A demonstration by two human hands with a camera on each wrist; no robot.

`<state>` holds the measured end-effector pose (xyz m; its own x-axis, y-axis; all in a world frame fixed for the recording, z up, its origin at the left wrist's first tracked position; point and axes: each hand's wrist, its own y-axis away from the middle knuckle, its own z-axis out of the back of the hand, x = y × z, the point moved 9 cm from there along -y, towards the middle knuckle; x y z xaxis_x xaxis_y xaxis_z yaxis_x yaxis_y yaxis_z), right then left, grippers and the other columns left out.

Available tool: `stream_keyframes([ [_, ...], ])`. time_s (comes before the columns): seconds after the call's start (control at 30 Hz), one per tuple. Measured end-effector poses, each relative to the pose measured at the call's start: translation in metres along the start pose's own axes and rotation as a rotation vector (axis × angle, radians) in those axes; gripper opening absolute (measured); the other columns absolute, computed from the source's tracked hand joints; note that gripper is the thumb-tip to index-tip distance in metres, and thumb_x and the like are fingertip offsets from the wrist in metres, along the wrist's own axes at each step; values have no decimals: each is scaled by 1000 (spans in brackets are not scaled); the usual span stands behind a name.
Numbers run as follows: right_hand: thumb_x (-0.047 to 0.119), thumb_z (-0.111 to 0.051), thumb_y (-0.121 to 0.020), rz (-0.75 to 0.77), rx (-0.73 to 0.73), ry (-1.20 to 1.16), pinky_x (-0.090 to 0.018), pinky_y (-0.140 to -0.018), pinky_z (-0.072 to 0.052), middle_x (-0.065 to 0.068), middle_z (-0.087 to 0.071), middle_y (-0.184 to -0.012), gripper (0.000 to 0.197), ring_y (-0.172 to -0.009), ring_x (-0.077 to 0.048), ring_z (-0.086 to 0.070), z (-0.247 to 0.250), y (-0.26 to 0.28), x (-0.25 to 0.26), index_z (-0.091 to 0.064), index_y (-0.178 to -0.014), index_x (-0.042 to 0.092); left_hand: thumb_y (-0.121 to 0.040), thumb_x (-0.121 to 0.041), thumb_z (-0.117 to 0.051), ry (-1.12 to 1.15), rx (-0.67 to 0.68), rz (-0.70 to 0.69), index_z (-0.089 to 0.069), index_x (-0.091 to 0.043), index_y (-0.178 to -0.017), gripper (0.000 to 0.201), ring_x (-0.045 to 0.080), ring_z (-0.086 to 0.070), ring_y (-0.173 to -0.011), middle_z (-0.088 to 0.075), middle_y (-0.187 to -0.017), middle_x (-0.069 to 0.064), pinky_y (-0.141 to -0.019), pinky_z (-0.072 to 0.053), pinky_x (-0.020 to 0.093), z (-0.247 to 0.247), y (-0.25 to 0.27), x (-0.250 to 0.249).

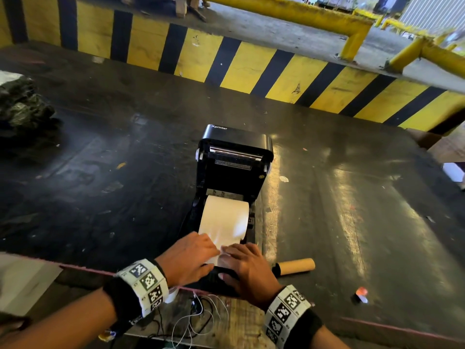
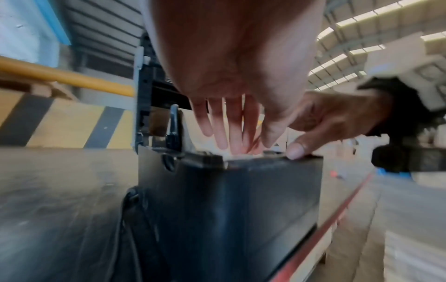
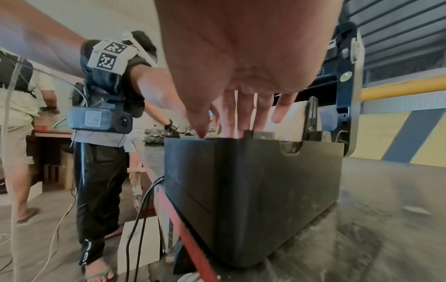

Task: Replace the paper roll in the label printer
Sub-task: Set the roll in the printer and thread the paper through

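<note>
The black label printer (image 1: 234, 157) stands on the dark table (image 1: 100, 159) with its lid raised. A white paper roll (image 1: 225, 217) lies in its bay, its loose end drawn toward me. My left hand (image 1: 198, 250) lies with straight fingers (image 2: 222, 126) on that paper end at the printer's front edge. My right hand (image 1: 244, 260) presses flat beside it, its thumb (image 2: 296, 150) on the front rim of the printer body (image 2: 241, 209). The right wrist view shows my right fingers (image 3: 241, 114) reaching down in front of the roll (image 3: 292, 116). An empty cardboard core (image 1: 297, 266) lies right of the printer.
A yellow-and-black striped barrier (image 1: 226, 64) runs behind the table. A dark bag pile (image 1: 22, 107) sits far left. Cables (image 1: 198, 313) hang over the near table edge. A small red-and-black item (image 1: 361, 294) lies near right. Another person (image 3: 14, 114) stands beyond the table's left end.
</note>
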<state>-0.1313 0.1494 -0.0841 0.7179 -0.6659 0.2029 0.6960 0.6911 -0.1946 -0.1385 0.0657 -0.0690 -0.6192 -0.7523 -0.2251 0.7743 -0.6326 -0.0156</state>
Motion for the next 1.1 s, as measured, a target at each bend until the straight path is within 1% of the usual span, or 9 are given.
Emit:
stream_keyframes([
  [0.13,40,-51,-81,19,48,58,-29,-87,-29,4,-70,-113,24,-99,-15,-64,-2,2,5,-62,-95,24,-78,-46,-40,-80,54,-25,-73,-25,-91,41,8,-68,-87,-74,-93,-12,-77,-56,25,-9,6,-5],
  [0.27,35,-50,-82,23,44,62,-28,-85,-31,6,-73,-104,19,-89,-13,-67,0,6,12,-65,-90,25,-76,-43,-45,-110,7,-46,-72,-30,-85,31,2,-66,-77,-73,-81,-16,-69,-54,18,-10,9,-6],
  [0.4,28,-48,-85,10,32,54,-26,-85,-32,8,-75,-95,20,-82,-12,-67,-2,8,17,-68,-89,26,-91,-33,-48,-34,50,20,-62,-25,-114,28,16,-57,-96,-66,-102,-3,-86,-46,30,-12,11,-6],
  [0.43,29,-46,-86,4,38,50,-26,-85,-32,7,-75,-92,22,-81,-11,-67,-2,10,18,-68,-89,26,-90,-32,-51,-27,50,32,-63,-24,-114,28,17,-58,-95,-66,-100,-1,-85,-47,30,-10,13,-7],
  [0.53,32,-40,-84,-44,77,70,-24,-88,-34,9,-75,-86,30,-79,-7,-68,-1,14,21,-69,-83,27,-75,-29,-69,-89,-15,10,-70,-27,-87,12,9,-64,-67,-69,-72,-9,-61,-55,22,-7,19,-13],
  [0.67,28,-38,-82,-105,126,105,-24,-86,-28,8,-75,-83,29,-78,-8,-69,-4,16,24,-67,-79,26,-78,-17,-69,-17,-53,59,-70,-24,-93,17,14,-67,-69,-72,-79,-2,-59,-59,28,-15,25,-14],
  [0.77,15,-48,-84,-87,142,126,-31,-100,-34,-2,-75,-102,21,-97,-17,-69,-3,17,28,-67,-92,17,-70,-12,-77,-52,-94,56,-71,-20,-95,28,12,-70,-76,-74,-85,-1,-65,-60,23,-14,32,-21],
  [0.87,9,-44,-91,-114,161,86,-37,-110,-28,-9,-66,-122,24,-115,-23,-60,-2,20,30,-61,-107,10,-56,-12,-87,-84,-121,59,-73,-18,-89,36,9,-70,-77,-75,-82,-3,-66,-59,19,-15,36,-31],
  [1.1,9,-45,-92,-134,165,48,-38,-113,-26,-9,-62,-128,26,-122,-23,-55,2,37,41,-60,-114,9,-57,-13,-85,-179,-115,92,-68,-18,-80,28,12,-65,-66,-69,-71,-4,-54,-57,23,-18,50,-46],
])
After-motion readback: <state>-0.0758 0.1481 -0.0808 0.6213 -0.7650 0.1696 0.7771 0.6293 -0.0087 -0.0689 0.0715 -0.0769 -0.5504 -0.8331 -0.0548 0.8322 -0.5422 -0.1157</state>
